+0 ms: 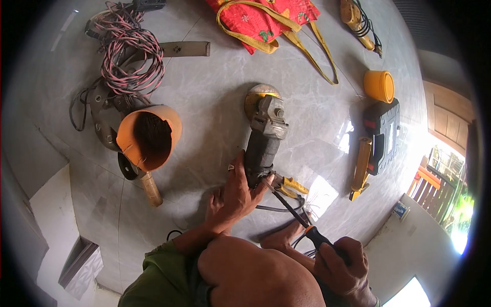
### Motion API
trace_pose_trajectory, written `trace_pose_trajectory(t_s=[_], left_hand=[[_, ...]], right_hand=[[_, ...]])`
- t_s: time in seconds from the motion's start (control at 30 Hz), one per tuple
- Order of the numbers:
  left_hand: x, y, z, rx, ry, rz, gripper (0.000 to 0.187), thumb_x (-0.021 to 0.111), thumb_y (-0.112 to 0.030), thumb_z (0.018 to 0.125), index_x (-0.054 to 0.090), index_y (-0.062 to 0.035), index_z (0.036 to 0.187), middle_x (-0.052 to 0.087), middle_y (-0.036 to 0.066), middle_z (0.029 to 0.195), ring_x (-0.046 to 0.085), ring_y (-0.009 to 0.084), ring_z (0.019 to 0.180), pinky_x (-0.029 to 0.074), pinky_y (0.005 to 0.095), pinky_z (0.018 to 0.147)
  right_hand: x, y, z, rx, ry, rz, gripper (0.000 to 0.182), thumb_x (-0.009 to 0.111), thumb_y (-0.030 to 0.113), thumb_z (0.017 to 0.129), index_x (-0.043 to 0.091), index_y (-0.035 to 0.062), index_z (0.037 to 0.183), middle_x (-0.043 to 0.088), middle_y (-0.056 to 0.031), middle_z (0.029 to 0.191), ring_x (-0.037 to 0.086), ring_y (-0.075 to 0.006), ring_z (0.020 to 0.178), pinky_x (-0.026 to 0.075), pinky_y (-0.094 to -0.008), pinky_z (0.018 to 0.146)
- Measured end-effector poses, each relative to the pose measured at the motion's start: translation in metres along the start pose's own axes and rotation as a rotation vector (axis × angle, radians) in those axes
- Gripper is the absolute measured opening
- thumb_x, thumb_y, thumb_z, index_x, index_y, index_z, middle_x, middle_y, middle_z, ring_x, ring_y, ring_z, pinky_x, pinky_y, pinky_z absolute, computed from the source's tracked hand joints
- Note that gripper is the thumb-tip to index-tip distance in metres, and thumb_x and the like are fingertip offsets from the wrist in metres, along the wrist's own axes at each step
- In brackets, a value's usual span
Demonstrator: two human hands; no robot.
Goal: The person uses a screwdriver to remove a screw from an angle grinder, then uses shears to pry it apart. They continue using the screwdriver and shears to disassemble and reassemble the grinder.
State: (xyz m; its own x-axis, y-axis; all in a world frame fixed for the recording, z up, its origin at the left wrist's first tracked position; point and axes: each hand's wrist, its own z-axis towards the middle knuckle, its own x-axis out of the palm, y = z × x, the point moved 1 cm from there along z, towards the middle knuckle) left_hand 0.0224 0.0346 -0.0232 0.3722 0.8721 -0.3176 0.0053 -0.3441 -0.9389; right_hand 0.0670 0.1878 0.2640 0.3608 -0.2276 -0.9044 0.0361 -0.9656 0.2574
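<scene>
An angle grinder [263, 148] with a worn grey and black body lies on the tiled floor, its disc [255, 100] pointing away from me. My left hand [232, 192] is closed around the grinder's rear end, thumb on one side and fingers on the other. In my right hand [345, 266] is a screwdriver [291, 207] with a black and orange handle. Its shaft slants up to the rear of the grinder, near my left thumb; the exact contact of its tip is too small to tell. Yellow-handled pliers [294, 187] lie just right of the grinder.
At left are an orange container [176, 128], a wooden handle [151, 189] and a coiled pink-black cable [134, 64]. A red bag [250, 23] with yellow straps lies at the top. On the right are a yellow cup [376, 86], a black case [384, 135] and a corded yellow tool [355, 23].
</scene>
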Motion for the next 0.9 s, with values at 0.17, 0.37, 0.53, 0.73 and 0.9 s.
trace_pose_trajectory(t_s=[0.17,0.37,0.53,0.73,0.9], left_hand=[[0.000,0.001,0.000,-0.017,0.005,0.004,0.093,0.077,-0.039,0.088,0.023,0.0070,0.149,0.051,0.035,0.118,0.061,0.0472,0.097,0.052,0.0519,0.080],[0.002,0.003,-0.001,-0.009,0.002,-0.003,0.093,0.077,-0.039,0.089,0.023,0.0060,0.150,0.051,0.035,0.119,0.060,0.0469,0.099,0.052,0.0519,0.083],[0.001,0.001,-0.002,-0.008,0.002,0.019,0.094,0.076,-0.039,0.089,0.021,0.0037,0.152,0.051,0.035,0.121,0.060,0.0464,0.099,0.052,0.0517,0.082],[0.002,0.000,-0.003,-0.059,0.003,0.031,0.087,0.076,-0.033,0.090,0.025,0.0037,0.151,0.054,0.029,0.122,0.061,0.0406,0.104,0.050,0.0484,0.088],[0.002,0.002,-0.004,-0.015,-0.003,0.056,0.087,0.074,-0.033,0.092,0.023,0.0038,0.152,0.052,0.030,0.125,0.060,0.0416,0.105,0.050,0.0487,0.089]], right_hand=[[-0.002,0.001,0.005,0.049,-0.021,0.041,0.038,0.083,0.001,0.062,0.072,0.0079,0.098,0.057,-0.0111,0.088,0.061,-0.0212,0.066,0.051,-0.0315,0.049],[-0.013,0.012,0.019,0.086,0.038,0.072,0.040,0.084,0.001,0.065,0.071,0.0060,0.103,0.056,-0.0117,0.088,0.063,-0.0217,0.063,0.051,-0.0334,0.047],[-0.022,0.015,0.036,0.145,0.073,0.098,0.040,0.081,-0.001,0.070,0.067,0.0044,0.108,0.056,-0.0115,0.087,0.064,-0.0239,0.060,0.051,-0.0349,0.046],[-0.024,0.018,0.042,0.170,0.104,0.112,0.041,0.081,-0.003,0.069,0.066,0.0036,0.107,0.057,-0.0109,0.086,0.063,-0.0248,0.059,0.051,-0.0353,0.049],[-0.018,0.024,0.044,0.476,-0.052,0.305,0.033,0.077,-0.004,0.071,0.064,0.0017,0.101,0.061,-0.0128,0.080,0.063,-0.0215,0.062,0.052,-0.0328,0.056]])
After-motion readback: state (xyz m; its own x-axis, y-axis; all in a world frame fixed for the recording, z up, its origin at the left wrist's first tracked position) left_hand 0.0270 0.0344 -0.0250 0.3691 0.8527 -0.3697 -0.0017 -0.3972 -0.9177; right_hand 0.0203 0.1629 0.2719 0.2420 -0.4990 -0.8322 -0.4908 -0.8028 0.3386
